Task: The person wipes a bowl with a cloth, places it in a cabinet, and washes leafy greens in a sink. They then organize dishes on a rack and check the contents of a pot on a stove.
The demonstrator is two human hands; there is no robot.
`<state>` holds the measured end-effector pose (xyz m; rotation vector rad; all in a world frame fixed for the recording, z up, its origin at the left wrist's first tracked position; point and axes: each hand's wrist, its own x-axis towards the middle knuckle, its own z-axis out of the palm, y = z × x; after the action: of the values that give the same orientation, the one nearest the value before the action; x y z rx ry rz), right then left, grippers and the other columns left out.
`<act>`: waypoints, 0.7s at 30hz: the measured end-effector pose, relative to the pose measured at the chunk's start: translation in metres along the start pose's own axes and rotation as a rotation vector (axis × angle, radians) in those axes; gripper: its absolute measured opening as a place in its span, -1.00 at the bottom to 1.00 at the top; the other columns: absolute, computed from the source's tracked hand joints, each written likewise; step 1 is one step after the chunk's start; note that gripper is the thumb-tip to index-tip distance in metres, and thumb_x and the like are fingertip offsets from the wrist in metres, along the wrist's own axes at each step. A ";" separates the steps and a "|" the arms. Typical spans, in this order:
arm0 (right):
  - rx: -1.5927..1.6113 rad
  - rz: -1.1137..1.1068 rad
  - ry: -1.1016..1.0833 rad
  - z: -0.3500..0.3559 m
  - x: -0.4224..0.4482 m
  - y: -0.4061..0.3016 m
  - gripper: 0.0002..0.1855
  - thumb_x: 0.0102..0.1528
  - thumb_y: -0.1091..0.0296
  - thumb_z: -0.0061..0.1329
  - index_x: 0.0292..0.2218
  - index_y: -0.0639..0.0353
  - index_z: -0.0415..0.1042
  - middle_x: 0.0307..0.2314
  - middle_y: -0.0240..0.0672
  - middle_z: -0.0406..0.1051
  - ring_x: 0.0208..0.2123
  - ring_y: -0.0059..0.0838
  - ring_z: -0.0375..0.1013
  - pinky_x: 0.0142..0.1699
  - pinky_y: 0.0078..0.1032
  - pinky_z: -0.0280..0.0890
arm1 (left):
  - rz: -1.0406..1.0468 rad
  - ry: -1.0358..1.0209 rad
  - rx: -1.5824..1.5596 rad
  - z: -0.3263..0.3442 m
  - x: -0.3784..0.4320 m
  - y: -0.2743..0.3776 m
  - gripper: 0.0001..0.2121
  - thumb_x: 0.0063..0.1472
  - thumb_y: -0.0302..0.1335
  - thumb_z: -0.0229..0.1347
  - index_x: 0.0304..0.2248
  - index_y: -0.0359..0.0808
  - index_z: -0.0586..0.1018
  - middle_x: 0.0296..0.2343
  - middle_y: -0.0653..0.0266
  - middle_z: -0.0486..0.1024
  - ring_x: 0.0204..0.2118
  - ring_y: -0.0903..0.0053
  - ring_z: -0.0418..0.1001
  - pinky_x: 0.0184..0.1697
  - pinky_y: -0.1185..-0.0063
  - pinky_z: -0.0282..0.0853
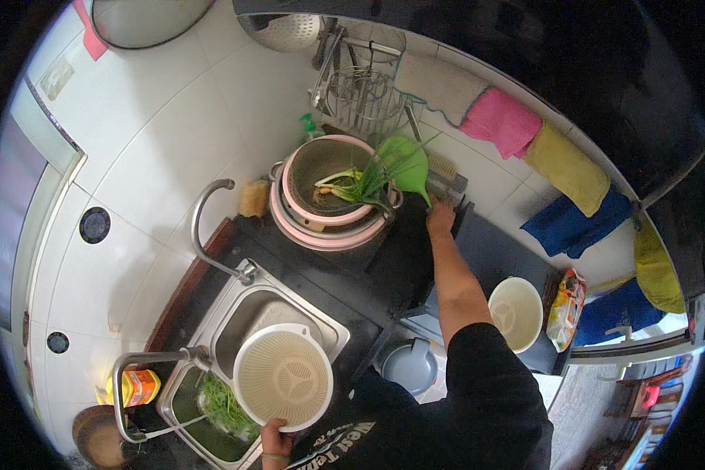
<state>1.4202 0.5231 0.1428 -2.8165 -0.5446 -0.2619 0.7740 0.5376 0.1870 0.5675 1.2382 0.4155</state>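
Note:
My left hand (276, 436) grips the rim of a white plastic colander (283, 376), tilted over the edge of the double steel sink (336, 333). In the near basin, leafy greens (226, 402) lie in water while a stream runs from the faucet (120, 376). My right hand (440, 216) is stretched to the back counter, fingers around the handle end of a green plastic scoop (404, 161). The scoop's bowl stands beside stacked pink-rimmed basins (332, 235). Spring onions (358, 187) lie in the top basin, their green tops crossing the scoop.
A second faucet (197, 217) arches over the far basin. Another white colander (516, 314) stands on the right counter beside a plastic packet (566, 311). A grey basin (410, 367) sits lower down. Cloths (502, 122) hang along the wall, and a wire utensil rack (367, 97) hangs at the back.

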 end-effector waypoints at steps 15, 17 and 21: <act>0.888 -0.286 -0.090 -0.137 -0.060 -0.095 -0.70 -0.06 0.36 -0.08 -0.25 0.22 0.26 -0.37 -0.16 0.33 -0.39 -0.28 0.36 -0.27 -0.42 0.26 | -0.012 0.007 -0.177 -0.002 -0.001 -0.004 -0.57 -0.19 -0.59 -0.09 -0.21 -0.47 0.24 -0.35 0.09 0.37 -0.36 0.26 0.39 -0.35 0.39 0.36; 0.908 -0.403 -0.096 -0.128 -0.057 -0.099 -0.63 -0.10 0.33 -0.04 -0.23 0.24 0.25 -0.30 -0.13 0.30 -0.30 -0.28 0.33 -0.21 -0.39 0.23 | -0.003 0.105 -0.186 0.013 -0.009 0.003 -0.60 -0.22 -0.63 -0.11 -0.25 -0.45 0.28 -0.43 0.15 0.39 -0.49 0.38 0.43 -0.58 0.55 0.39; 0.639 -0.444 -0.268 -0.133 -0.053 -0.112 -0.51 -0.17 0.26 0.02 -0.20 0.28 0.22 -0.13 -0.08 0.18 -0.12 -0.22 0.22 -0.11 -0.32 0.18 | 0.043 0.071 -0.163 0.001 -0.013 -0.002 -0.56 -0.22 -0.64 -0.12 -0.20 -0.44 0.25 -0.37 0.13 0.37 -0.44 0.33 0.44 -0.50 0.50 0.44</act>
<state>1.3119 0.5672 0.2819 -2.0958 -1.0890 0.1892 0.7709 0.5284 0.1961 0.4437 1.2480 0.5715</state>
